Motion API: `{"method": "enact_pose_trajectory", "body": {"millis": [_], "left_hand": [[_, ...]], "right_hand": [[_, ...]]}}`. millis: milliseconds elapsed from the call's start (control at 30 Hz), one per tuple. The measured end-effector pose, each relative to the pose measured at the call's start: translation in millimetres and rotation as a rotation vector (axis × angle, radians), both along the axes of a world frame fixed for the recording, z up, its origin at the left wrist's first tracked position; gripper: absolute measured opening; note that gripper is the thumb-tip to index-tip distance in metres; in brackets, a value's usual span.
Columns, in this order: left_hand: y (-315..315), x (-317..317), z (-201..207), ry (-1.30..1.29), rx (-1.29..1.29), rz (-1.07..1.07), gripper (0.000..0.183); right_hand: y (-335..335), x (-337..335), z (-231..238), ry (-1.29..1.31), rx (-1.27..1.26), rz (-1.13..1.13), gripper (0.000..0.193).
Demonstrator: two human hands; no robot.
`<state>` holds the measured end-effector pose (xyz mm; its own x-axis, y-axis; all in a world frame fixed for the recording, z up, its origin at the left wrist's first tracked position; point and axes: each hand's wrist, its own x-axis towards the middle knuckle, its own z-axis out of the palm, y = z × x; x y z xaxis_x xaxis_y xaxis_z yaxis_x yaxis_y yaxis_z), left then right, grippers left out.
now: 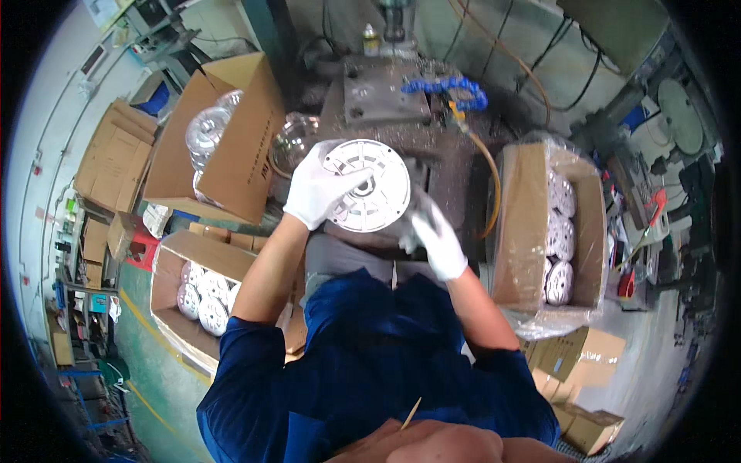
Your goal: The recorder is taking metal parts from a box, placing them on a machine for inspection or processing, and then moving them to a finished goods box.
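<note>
My left hand, in a white glove, grips a round cast-metal cover by its left side. Its thumb lies across the ribbed face near the central hole. The cover is held up in front of my body, its ribs and slots turned toward me. Just right of the cover's lower edge is my right hand, gloved too. Its fingers are smeared by motion and look greyish at the tips, so whether they hold anything is not clear. Behind the cover stands a dark machine with a flat metal plate.
A blue segmented hose and a yellow-brown hose hang by the machine. A carton with shiny metal parts stands left, another carton below it. At right is a plastic-lined carton of round covers. A spray can stands behind.
</note>
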<state>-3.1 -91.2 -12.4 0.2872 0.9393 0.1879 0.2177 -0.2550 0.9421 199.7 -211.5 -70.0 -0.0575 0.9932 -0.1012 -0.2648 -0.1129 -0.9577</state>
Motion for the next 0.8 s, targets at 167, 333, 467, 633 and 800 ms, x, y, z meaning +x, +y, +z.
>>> {"method": "enact_pose_trajectory", "body": {"millis": [167, 333, 467, 633, 800], "left_hand": [[95, 3, 28, 0.035, -0.007, 0.101, 0.076], [139, 34, 45, 0.054, -0.138, 0.093, 0.081], [173, 45, 26, 0.043, -0.08, 0.036, 0.072], [197, 44, 17, 0.187, -0.114, 0.02, 0.076], [184, 47, 46, 0.709, -0.122, 0.058, 0.108]], "right_hand": [[-42, 17, -56, 0.038, -0.216, 0.063, 0.035], [-74, 26, -75, -0.037, -0.369, 0.012, 0.037], [-90, 35, -97, -0.018, -0.442, 0.016, 0.035], [-90, 42, -107, -0.008, -0.478, 0.022, 0.031], [-74, 45, -106, -0.056, -0.469, 0.032, 0.028]]}}
